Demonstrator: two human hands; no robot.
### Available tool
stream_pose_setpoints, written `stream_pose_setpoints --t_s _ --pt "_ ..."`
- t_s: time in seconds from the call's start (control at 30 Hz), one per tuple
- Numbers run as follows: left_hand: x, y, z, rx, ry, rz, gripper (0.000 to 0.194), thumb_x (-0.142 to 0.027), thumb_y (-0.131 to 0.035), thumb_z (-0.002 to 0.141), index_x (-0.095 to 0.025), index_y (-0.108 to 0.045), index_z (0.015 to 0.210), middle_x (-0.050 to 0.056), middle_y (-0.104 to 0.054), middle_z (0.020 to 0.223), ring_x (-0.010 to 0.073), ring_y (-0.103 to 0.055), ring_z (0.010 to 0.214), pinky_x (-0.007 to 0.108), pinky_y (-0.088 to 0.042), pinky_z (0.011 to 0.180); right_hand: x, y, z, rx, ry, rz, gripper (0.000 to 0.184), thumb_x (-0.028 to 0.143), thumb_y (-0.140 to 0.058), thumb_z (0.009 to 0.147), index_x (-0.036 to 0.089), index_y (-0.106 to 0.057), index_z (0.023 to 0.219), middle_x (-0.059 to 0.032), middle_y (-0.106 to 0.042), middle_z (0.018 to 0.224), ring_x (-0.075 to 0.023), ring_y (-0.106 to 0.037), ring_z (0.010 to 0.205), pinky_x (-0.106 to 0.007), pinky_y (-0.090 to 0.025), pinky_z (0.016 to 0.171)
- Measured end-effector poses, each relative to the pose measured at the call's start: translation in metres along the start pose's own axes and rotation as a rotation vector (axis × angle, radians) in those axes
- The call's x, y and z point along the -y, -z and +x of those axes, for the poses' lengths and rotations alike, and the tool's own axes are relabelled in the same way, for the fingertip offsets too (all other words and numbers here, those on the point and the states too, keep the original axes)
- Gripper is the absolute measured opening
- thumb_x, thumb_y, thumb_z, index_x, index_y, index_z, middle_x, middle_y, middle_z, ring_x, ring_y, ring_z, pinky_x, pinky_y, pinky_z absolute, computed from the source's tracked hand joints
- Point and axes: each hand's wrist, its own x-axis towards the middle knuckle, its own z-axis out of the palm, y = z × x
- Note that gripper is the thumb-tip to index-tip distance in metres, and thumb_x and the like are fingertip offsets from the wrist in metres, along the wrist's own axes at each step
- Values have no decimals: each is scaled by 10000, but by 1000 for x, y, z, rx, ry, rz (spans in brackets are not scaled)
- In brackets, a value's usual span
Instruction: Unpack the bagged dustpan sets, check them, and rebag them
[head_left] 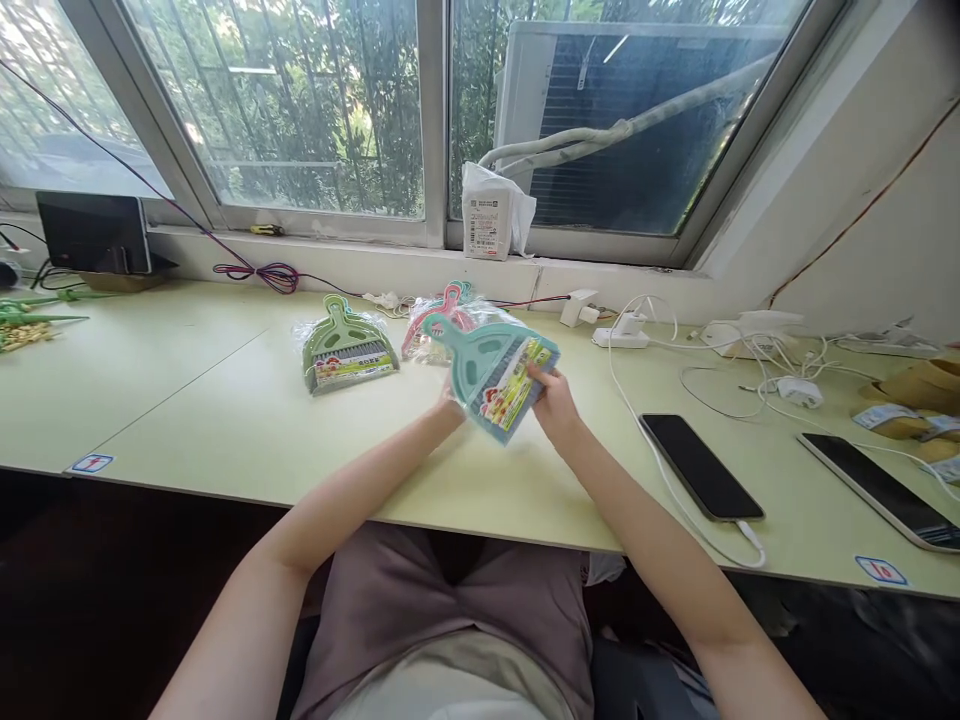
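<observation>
Between my hands, a teal mini dustpan-and-brush set (487,365) is held tilted above the table, its yellow label and grey bristles facing up. My right hand (555,397) grips its right edge, thumb on top of the label. My left hand (451,392) is at the set's left edge, mostly hidden behind it, with its fingers out of sight. Left of it, a green dustpan-and-brush set (349,350) lies in clear wrapping. Behind the held set, a pink dustpan-and-brush set (452,300) is partly covered, with a bit of teal showing beside its handle.
A black phone (701,465) on a white charging cable and another phone (885,488) lie at right. Chargers and tangled cables (780,365) spread behind them. A tablet (94,232) stands at far left. A white box (487,222) sits on the windowsill.
</observation>
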Motion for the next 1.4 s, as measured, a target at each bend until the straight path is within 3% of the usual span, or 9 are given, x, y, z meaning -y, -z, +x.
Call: stream_pose_setpoints --t_s 0.07,0.2,0.3,0.4,0.8,1.0,1.13,1.27,1.4 --pt "4 0 18 47 22 -239 822 -772 -185 907 -144 -650 1165 134 -704 1149 311 -626 1148 477 -520 962 1 10 12 -114 84 68 338 333 -832 590 224 -657 857 -18 -757 915 -239 -710 940 -388 -581 873" --pt "14 9 22 147 -56 -283 881 -898 -401 740 -197 -646 1214 119 -720 1147 329 -629 1163 473 -513 971 -8 20 21 -268 146 144 324 311 -822 611 234 -625 857 -20 -753 989 -223 -697 1014 -386 -583 897" --pt "26 10 21 152 -48 -178 691 -700 -716 702 -226 -638 1198 83 -716 1185 300 -646 1145 444 -507 991 -16 19 20 -280 141 165 326 333 -819 640 237 -626 885 -31 -752 998 -226 -700 1016 -400 -591 889" --pt "35 9 22 187 18 -91 623 -478 -848 656 -209 -629 1174 91 -705 1221 295 -652 1142 433 -510 987 -19 17 18 -302 114 192 339 299 -825 641 238 -633 913 -28 -753 973 -215 -704 1002 -379 -590 896" --pt "31 6 8 592 209 52 646 -531 -743 780 -218 -583 1322 173 -581 1395 328 -657 1140 452 -487 959 0 19 18 -360 158 198 193 195 -701 761 198 -639 944 -18 -742 911 -177 -702 961 -310 -594 857" --pt "35 4 19 291 60 -118 602 -541 -744 768 -239 -610 1271 112 -600 1387 320 -532 1303 431 -463 1017 5 15 16 -362 152 227 184 165 -644 805 201 -646 985 -22 -747 962 -167 -703 986 -314 -595 883" --pt "29 10 22 173 -31 -216 593 -453 -781 761 -230 -594 1278 85 -666 1288 284 -591 1232 424 -460 1040 -6 9 12 -330 118 200 193 172 -663 795 198 -655 986 -22 -749 935 -179 -712 951 -325 -608 849" --pt "34 13 18 164 66 -232 537 -375 -814 747 -182 -624 1211 83 -726 1154 266 -655 1130 434 -458 1061 -12 6 7 -323 88 190 177 160 -682 785 199 -660 957 -14 -749 888 -172 -715 899 -306 -611 809" --pt "43 8 14 253 145 -237 497 -374 -817 751 -181 -649 1177 94 -709 1214 264 -637 1178 424 -454 1076 -4 7 7 -340 70 224 193 138 -667 800 201 -657 982 -4 -751 901 -156 -712 886 -305 -602 835"
